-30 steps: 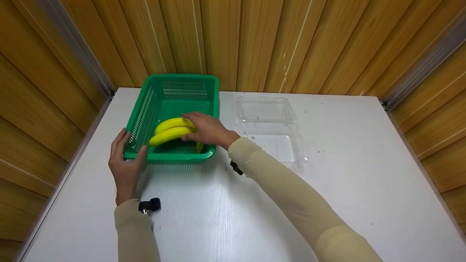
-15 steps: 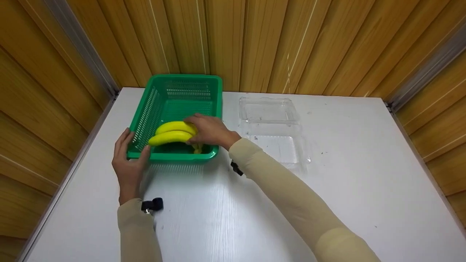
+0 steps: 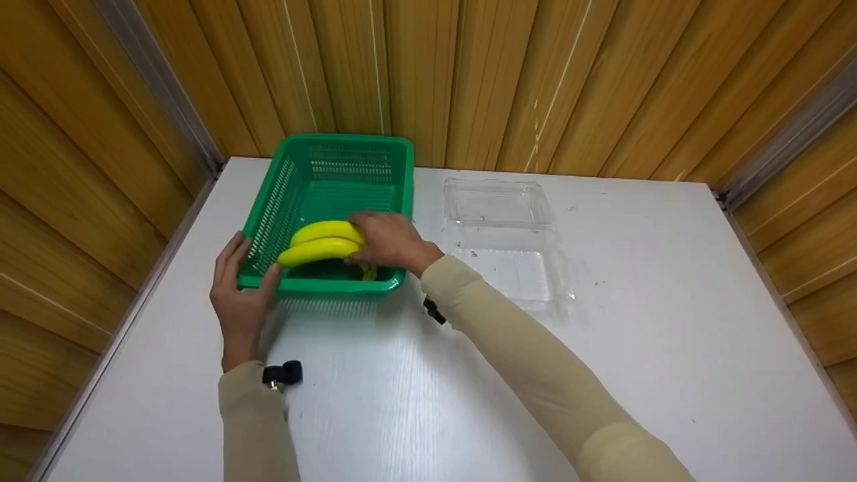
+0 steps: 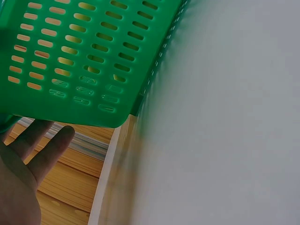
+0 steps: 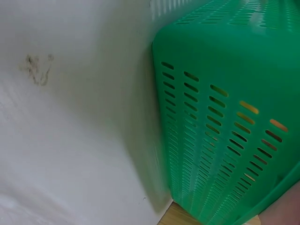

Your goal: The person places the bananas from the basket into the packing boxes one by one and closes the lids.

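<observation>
A green perforated plastic basket stands at the back left of the table. Inside its near half lies a bunch of yellow bananas, stem end toward the front right. My right hand reaches over the basket's right side and grips the bananas near their stem; its fingertips are partly hidden. At the basket's near left corner my left hand holds the rim, thumb at the front and fingers along the left side. In the left wrist view, fingers extend beside the basket wall.
A clear plastic clamshell box lies opened out on the white table, right of the basket. Wood-patterned walls enclose the back and both sides. Small dark specks dot the tabletop.
The right hand has shifted slightly on the bananas, and their stem end has turned a little. The left hand keeps its place on the basket corner. The whole view has drifted slightly.
</observation>
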The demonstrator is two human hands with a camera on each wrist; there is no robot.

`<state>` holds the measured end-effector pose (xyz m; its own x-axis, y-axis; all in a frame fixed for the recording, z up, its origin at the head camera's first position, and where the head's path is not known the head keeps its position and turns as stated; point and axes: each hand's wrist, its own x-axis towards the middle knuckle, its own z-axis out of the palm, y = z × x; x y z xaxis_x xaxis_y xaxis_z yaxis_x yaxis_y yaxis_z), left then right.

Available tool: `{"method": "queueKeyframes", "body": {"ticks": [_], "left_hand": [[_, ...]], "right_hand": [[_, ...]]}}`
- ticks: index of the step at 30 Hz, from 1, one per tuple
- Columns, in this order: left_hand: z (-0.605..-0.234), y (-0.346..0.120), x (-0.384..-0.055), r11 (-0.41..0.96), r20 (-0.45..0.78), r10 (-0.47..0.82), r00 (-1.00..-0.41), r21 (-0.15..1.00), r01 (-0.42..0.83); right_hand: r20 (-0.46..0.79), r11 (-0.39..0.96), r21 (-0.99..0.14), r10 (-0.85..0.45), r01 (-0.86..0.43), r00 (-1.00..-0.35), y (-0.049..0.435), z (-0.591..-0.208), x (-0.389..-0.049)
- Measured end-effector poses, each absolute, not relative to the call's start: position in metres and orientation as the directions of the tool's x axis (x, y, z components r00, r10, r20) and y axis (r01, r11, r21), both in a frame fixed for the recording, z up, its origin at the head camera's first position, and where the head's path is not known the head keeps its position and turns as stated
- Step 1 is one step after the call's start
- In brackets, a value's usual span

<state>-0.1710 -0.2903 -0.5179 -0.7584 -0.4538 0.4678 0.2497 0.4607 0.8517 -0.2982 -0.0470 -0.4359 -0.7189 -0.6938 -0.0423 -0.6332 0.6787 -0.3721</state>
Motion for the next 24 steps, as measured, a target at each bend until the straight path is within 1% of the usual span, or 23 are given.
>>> {"method": "queueKeyframes", "body": {"ticks": [4, 8, 13, 17, 21, 24], "left_hand": [[-0.518, -0.289, -0.171, 0.476, 0.487, -0.449, -0.749, 0.840, 0.261], [-0.518, -0.290, -0.170, 0.467, 0.485, -0.455, -0.747, 0.844, 0.263], [-0.515, -0.291, -0.170, 0.466, 0.478, -0.465, -0.745, 0.848, 0.253], [-0.505, -0.284, -0.166, 0.457, 0.469, -0.462, -0.752, 0.853, 0.251], [-0.508, -0.285, -0.168, 0.461, 0.467, -0.462, -0.753, 0.853, 0.246], [-0.516, -0.289, -0.172, 0.467, 0.467, -0.466, -0.752, 0.851, 0.239]], "right_hand": [[-0.026, 0.673, -0.366, -0.698, -0.643, -0.715, -0.047, -0.437, -0.299], [-0.036, 0.673, -0.392, -0.692, -0.627, -0.721, -0.047, -0.436, -0.300], [-0.024, 0.659, -0.447, -0.685, -0.605, -0.728, -0.047, -0.436, -0.300], [-0.002, 0.645, -0.505, -0.666, -0.574, -0.746, -0.045, -0.437, -0.300], [-0.004, 0.630, -0.575, -0.641, -0.522, -0.768, -0.042, -0.436, -0.300], [-0.007, 0.621, -0.606, -0.628, -0.497, -0.778, -0.040, -0.435, -0.299]]}}
